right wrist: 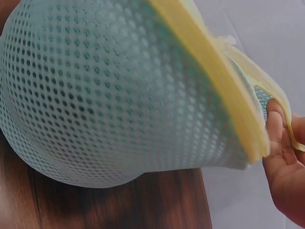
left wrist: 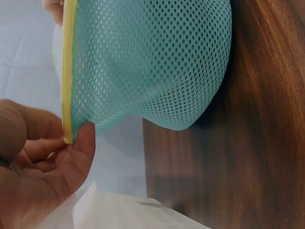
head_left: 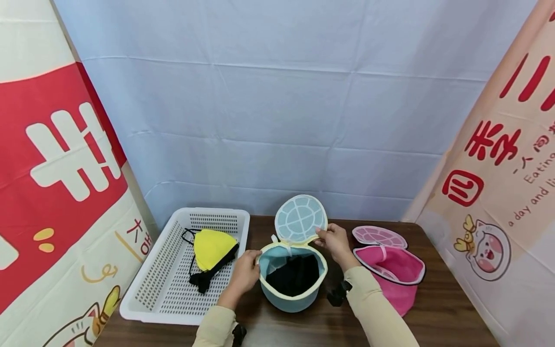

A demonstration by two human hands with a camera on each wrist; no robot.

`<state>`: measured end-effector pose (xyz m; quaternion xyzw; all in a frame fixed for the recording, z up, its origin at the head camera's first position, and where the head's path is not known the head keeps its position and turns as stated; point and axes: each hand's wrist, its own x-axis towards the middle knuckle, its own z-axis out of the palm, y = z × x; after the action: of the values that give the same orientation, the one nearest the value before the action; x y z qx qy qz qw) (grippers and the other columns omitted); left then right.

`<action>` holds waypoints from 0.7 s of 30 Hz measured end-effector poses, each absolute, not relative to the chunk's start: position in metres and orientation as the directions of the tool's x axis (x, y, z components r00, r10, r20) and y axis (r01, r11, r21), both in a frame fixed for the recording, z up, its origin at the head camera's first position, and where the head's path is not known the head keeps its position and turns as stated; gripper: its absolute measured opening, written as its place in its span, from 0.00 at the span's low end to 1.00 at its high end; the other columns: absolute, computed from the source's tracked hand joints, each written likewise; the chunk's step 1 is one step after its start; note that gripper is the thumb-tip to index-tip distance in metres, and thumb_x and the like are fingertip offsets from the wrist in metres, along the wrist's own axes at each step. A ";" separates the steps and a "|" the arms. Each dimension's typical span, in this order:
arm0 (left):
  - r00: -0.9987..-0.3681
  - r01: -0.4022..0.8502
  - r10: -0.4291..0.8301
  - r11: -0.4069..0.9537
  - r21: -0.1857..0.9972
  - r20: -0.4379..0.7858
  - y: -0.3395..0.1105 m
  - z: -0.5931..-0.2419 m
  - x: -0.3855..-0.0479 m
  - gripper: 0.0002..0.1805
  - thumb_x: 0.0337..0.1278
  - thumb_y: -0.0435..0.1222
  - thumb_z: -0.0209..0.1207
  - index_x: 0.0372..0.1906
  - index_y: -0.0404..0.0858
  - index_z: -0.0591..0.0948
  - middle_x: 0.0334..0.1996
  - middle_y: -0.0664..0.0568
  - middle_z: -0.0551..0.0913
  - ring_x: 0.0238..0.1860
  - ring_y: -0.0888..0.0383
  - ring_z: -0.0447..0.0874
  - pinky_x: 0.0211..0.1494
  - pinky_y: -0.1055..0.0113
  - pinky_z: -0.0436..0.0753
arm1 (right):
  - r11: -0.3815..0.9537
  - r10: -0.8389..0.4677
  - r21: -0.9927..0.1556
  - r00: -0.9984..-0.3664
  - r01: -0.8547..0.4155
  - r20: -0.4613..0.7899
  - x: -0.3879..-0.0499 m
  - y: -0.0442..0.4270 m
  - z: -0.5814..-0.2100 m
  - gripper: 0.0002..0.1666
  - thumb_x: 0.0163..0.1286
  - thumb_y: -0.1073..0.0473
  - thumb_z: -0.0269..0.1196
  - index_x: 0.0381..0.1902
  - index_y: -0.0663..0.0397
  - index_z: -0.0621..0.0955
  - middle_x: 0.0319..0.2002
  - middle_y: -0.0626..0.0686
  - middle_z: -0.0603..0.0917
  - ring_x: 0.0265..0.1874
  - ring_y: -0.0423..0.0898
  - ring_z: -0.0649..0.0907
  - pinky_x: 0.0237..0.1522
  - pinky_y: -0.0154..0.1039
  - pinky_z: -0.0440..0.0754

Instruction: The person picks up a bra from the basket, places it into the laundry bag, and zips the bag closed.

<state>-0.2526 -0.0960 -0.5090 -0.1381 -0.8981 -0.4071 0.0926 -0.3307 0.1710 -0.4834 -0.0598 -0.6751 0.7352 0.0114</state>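
- The brown table (head_left: 438,308) is partly covered.
- The basket (head_left: 162,317) is set at left.
- The blue bag (head_left: 291,303) is set mid-table.
- The pink bag (head_left: 402,295) is set at right.

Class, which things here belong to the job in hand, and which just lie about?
Job:
blue bag, rim in left grip
lid, in right grip
black cloth, inside blue bag

Seemingly lying about:
pink bag
basket
yellow garment, in basket
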 end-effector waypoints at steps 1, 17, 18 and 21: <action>-0.946 0.321 0.178 0.626 0.710 0.271 -0.096 -0.508 -0.252 0.20 0.48 0.20 0.56 0.50 0.25 0.77 0.47 0.37 0.76 0.40 0.46 0.76 0.41 0.57 0.76 | -0.095 0.103 -0.994 -0.993 0.050 -0.060 -0.330 0.172 -0.483 0.10 0.64 0.71 0.58 0.40 0.74 0.71 0.24 0.55 0.79 0.19 0.42 0.81 0.25 0.32 0.80; -0.955 0.295 0.193 0.602 0.742 0.224 -0.095 -0.499 -0.251 0.24 0.46 0.20 0.54 0.54 0.25 0.74 0.52 0.37 0.73 0.40 0.49 0.73 0.39 0.59 0.73 | -0.049 0.176 -0.992 -0.979 -0.116 0.106 -0.322 0.170 -0.473 0.10 0.59 0.72 0.63 0.35 0.76 0.74 0.24 0.55 0.82 0.20 0.43 0.81 0.27 0.37 0.81; -0.955 0.295 0.192 0.602 0.742 0.224 -0.095 -0.500 -0.252 0.24 0.46 0.20 0.54 0.54 0.25 0.74 0.52 0.37 0.73 0.40 0.49 0.73 0.39 0.59 0.73 | -0.051 0.176 -0.990 -0.977 -0.131 0.120 -0.322 0.170 -0.474 0.10 0.59 0.73 0.63 0.35 0.76 0.74 0.25 0.56 0.82 0.20 0.43 0.82 0.28 0.37 0.81; -0.953 0.301 0.195 0.595 0.745 0.230 -0.095 -0.501 -0.252 0.24 0.45 0.20 0.54 0.54 0.24 0.74 0.52 0.38 0.73 0.39 0.50 0.73 0.39 0.60 0.73 | -0.068 0.181 -0.984 -0.972 -0.163 0.149 -0.321 0.170 -0.475 0.08 0.58 0.74 0.63 0.32 0.76 0.74 0.24 0.56 0.81 0.20 0.43 0.82 0.28 0.37 0.81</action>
<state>-0.2517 -0.0950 -0.5006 -0.1392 -0.8909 -0.4278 0.0623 -0.3211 0.1699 -0.4750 -0.0065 -0.6726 0.7306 0.1177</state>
